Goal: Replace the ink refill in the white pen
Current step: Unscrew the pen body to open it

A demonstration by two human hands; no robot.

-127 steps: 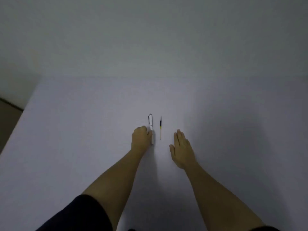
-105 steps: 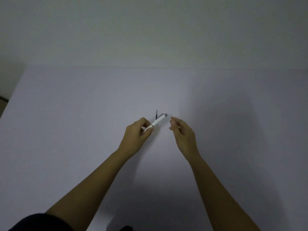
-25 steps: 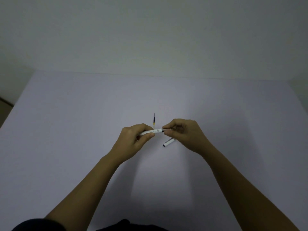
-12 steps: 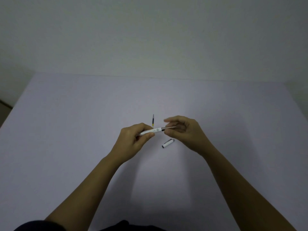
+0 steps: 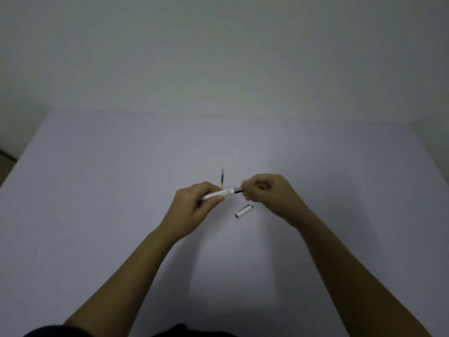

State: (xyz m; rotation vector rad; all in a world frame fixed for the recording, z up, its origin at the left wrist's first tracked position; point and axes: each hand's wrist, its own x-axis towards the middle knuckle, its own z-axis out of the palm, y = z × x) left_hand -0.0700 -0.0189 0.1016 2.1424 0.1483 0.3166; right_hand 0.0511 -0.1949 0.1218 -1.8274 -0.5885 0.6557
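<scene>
The left hand (image 5: 194,207) grips the white pen (image 5: 222,193) by its barrel, held level above the middle of the table (image 5: 97,190). A spare refill (image 5: 222,178) lies just behind it. The right hand (image 5: 269,195) pinches the pen's metal end. The cap (image 5: 244,211) lies on the table below, toward the near edge.

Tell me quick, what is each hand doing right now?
Left hand: closed on the white pen barrel.
Right hand: closed, fingertips pinching the pen's metal end.
</scene>
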